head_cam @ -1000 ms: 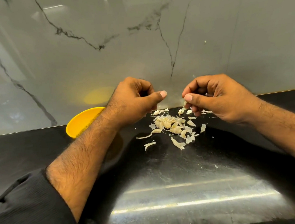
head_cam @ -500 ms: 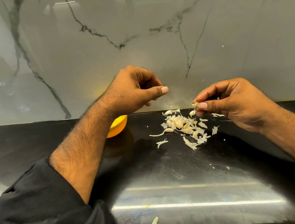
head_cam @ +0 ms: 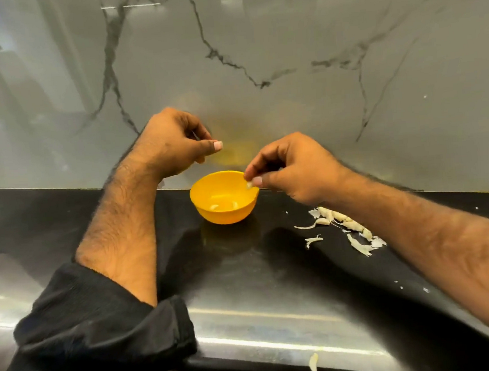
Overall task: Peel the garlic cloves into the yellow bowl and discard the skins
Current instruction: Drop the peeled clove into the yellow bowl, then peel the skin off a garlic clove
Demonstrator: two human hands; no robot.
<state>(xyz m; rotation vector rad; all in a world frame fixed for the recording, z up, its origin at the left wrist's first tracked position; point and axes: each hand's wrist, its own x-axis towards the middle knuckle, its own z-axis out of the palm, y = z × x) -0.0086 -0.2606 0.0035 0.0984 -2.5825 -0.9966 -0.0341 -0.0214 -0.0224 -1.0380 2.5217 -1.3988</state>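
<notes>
The yellow bowl (head_cam: 225,216) stands on the black counter near the wall, with two peeled garlic cloves (head_cam: 214,207) inside it. My right hand (head_cam: 291,170) hovers over the bowl's right rim and pinches a small garlic clove (head_cam: 249,185) between thumb and forefinger. My left hand (head_cam: 172,144) is raised to the left of and above the bowl, fingers curled and thumb out; nothing shows in it. A pile of garlic skins and cloves (head_cam: 343,224) lies to the right of the bowl, partly hidden by my right forearm.
The glossy black counter (head_cam: 244,273) ends at a grey marble wall (head_cam: 285,50) just behind the bowl. One loose skin (head_cam: 313,363) lies at the counter's front edge. Small white flecks (head_cam: 425,289) are scattered at the right.
My right hand has moved left from the skin pile to above the bowl, carrying the clove. The view has swung left, so the bowl now shows whole. My left hand stays raised.
</notes>
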